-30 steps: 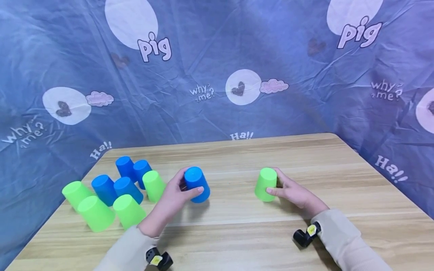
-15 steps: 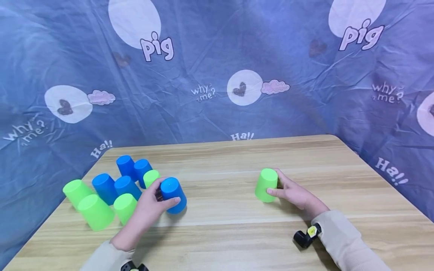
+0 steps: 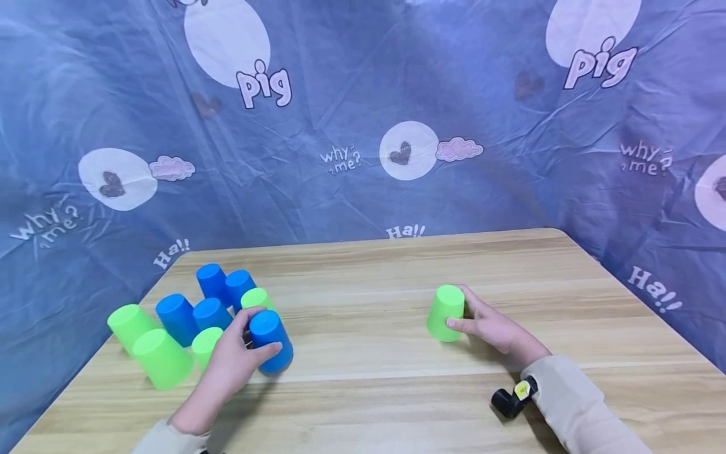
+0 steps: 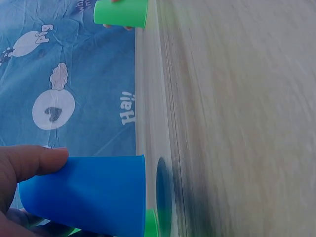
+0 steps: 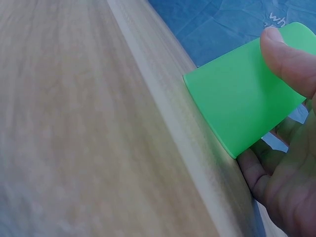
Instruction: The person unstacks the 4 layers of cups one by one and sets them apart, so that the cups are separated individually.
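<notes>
My left hand (image 3: 229,359) grips an upside-down blue cup (image 3: 272,343), thumb on its near side and fingers behind it. In the left wrist view a narrow gap and a dark reflection or shadow lie between the rim of that blue cup (image 4: 89,195) and the tabletop. On the right, my right hand (image 3: 490,323) holds an upside-down green cup (image 3: 444,312), its thumb across the front. The right wrist view has this green cup (image 5: 242,94) with its rim at or very near the wood; whether it touches is hard to tell.
Left of my left hand stand several upturned cups: blue ones (image 3: 176,320) among green ones (image 3: 163,359). A green cup (image 3: 256,298) is partly hidden behind my left hand. The wooden table (image 3: 363,403) backs onto a printed blue cloth (image 3: 317,94).
My left hand has carried the blue cup leftward and nearer to me, next to the group of cups. The right hand and its green cup have stayed in place.
</notes>
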Available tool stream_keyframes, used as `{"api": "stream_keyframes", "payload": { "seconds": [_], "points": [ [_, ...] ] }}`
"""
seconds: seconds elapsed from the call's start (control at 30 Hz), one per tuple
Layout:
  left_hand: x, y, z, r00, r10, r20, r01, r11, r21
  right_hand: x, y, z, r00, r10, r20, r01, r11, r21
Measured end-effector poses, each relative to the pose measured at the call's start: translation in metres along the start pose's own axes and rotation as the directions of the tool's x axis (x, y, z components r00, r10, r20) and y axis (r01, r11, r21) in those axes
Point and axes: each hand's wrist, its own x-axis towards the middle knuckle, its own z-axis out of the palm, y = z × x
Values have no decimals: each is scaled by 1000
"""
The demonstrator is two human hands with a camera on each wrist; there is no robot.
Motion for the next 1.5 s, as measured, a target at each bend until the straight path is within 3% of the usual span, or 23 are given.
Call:
{"api": "stream_keyframes", "payload": {
  "seconds": [0.33, 0.73, 1.13, 1.5],
  "points": [
    [1, -4, -3, 1000, -1, -5, 2, 997, 74, 0, -1, 0, 1000, 21, -3, -21, 1000, 8],
    [-1, -6, -3, 999, -38, 6, 37, 997, 71, 2, 1, 1, 1000, 3, -5, -3, 1000, 1],
    [-2, -10, -4, 1000, -6, -1, 6, 996, 85, 3, -4, 0, 1000, 3, 18, -3, 1000, -22],
    [-1, -11, -2, 1000, 9, 4, -10, 996, 89, 1, -7, -5, 998, 53, 34, -52, 998, -27]
  ]
}}
